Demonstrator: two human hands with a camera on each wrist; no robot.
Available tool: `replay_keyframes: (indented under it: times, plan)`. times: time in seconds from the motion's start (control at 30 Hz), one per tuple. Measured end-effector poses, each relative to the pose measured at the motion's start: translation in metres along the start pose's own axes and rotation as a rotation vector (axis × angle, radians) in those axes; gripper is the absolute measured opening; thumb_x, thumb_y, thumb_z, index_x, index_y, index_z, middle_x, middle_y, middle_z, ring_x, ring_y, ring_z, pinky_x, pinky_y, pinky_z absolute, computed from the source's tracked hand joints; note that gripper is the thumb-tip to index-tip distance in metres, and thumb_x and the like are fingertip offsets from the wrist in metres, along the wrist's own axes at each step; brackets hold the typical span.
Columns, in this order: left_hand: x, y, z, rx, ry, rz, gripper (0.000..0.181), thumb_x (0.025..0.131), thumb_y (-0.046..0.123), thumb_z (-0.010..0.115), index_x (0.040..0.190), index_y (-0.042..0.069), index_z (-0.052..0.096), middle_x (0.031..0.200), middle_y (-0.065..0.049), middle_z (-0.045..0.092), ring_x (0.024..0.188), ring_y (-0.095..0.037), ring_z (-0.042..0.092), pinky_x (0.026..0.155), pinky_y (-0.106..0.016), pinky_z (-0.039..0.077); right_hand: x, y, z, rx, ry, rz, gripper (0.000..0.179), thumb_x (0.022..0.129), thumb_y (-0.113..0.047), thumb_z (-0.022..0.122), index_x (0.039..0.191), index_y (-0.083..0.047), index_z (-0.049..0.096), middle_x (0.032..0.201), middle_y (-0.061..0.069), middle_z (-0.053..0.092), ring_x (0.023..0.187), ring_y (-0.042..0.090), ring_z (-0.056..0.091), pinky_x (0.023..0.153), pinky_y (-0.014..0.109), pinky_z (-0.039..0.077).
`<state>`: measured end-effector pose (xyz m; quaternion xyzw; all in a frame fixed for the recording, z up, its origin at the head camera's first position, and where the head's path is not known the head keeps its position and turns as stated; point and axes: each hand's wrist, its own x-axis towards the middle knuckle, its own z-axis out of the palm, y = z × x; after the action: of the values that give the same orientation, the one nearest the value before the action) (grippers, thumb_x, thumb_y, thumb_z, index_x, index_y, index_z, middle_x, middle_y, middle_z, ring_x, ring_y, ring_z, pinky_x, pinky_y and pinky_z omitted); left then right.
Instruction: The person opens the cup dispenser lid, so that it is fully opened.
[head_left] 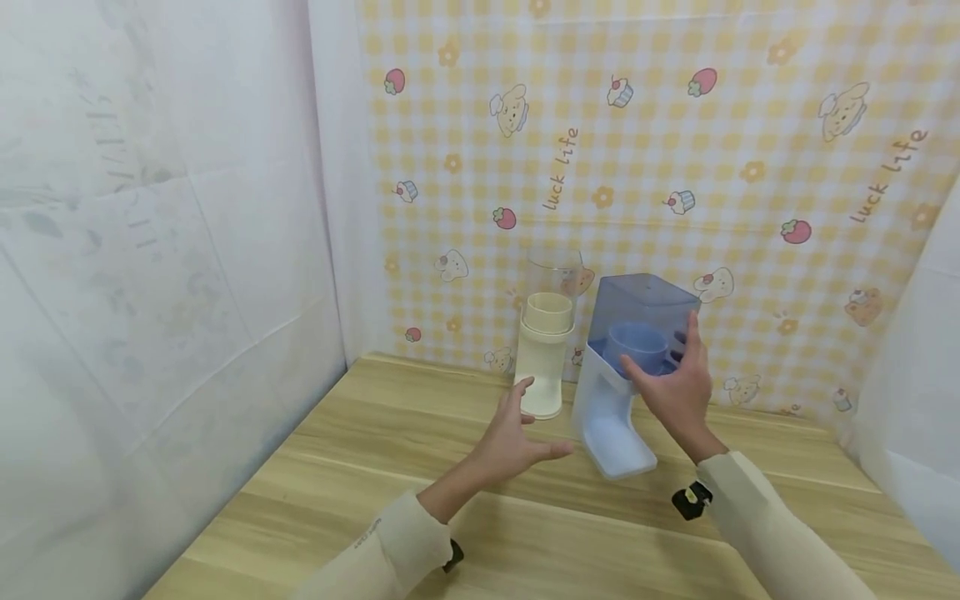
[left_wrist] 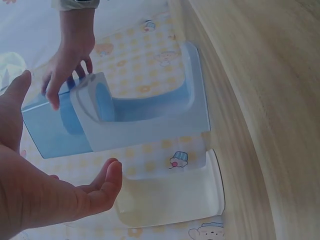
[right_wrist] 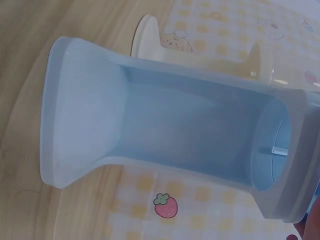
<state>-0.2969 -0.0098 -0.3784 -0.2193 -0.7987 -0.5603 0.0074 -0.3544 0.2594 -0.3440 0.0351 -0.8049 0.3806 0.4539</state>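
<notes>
"At the back of the table [head_left: 322, 467], where's the blue dispenser [head_left: 609, 433]?"
"Beside the cream dispenser [head_left: 542, 358] — R hand [head_left: 681, 387] gripping its tinted top [head_left: 637, 290]; L hand [head_left: 504, 443] empty, fingers apart. Prob. positioning it; next move needs steady R grip, imo."

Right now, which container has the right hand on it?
The blue-topped container: the right hand holds its angular top. The cream container, left in the head view, has a round one.

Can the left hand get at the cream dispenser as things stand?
Likely yes: the left hand is empty, close in front of the cream dispenser, with nothing visible between them.
</notes>
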Motion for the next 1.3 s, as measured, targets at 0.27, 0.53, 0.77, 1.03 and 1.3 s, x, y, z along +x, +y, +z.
replay_keyframes:
  times: [0.27,0.53,0.77,1.03,1.3]
  plan:
    - [-0.004,-0.002,0.002,-0.012,0.010,-0.003,0.111,0.072,0.045,0.088,0.157,0.023,0.019,0.151,-0.016,0.028,0.123,-0.035,0.051,0.084,-0.041,0.054,-0.017,-0.007,-0.018,0.054,-0.024,-0.075,0.116,0.068,-0.022,0.089,0.160,-0.021,0.017,0.135,0.027,0.051,0.115,0.045,0.054,0.089,0.059,0.046]
    - [-0.008,0.000,-0.002,-0.025,-0.052,0.040,0.107,0.077,0.043,0.085,0.158,0.024,0.017,0.158,-0.017,0.020,0.127,-0.035,0.049,0.087,-0.042,0.054,-0.031,-0.013,-0.035,0.114,-0.024,-0.119,0.116,0.064,-0.009,0.088,0.159,-0.019,0.023,0.135,0.030,0.052,0.108,0.046,0.057,0.083,0.010,0.037]
    - [-0.012,0.003,-0.011,-0.036,-0.120,0.084,0.104,0.080,0.045,0.082,0.158,0.023,0.016,0.158,-0.016,0.024,0.129,-0.037,0.048,0.089,-0.044,0.053,-0.040,-0.017,-0.041,0.187,-0.044,-0.128,0.115,0.061,-0.001,0.086,0.158,-0.020,0.026,0.131,0.033,0.053,0.105,0.032,0.057,0.083,0.016,0.038]
    - [-0.011,0.008,-0.013,-0.067,-0.167,0.123,0.102,0.080,0.046,0.081,0.158,0.026,0.018,0.158,-0.008,0.030,0.130,-0.029,0.050,0.095,-0.051,0.048,-0.050,-0.023,-0.049,0.330,-0.071,-0.250,0.111,0.061,-0.001,0.086,0.156,-0.011,0.030,0.128,0.039,0.053,0.105,-0.002,0.053,0.084,0.009,0.041]
    - [-0.012,0.007,-0.010,-0.035,-0.180,0.178,0.105,0.079,0.056,0.078,0.158,0.025,0.016,0.160,-0.006,0.026,0.135,-0.027,0.043,0.098,-0.050,0.045,-0.060,-0.022,-0.055,0.455,-0.117,-0.332,0.105,0.068,-0.009,0.088,0.153,0.001,0.027,0.128,-0.001,0.055,0.106,0.005,0.057,0.087,0.011,0.043]
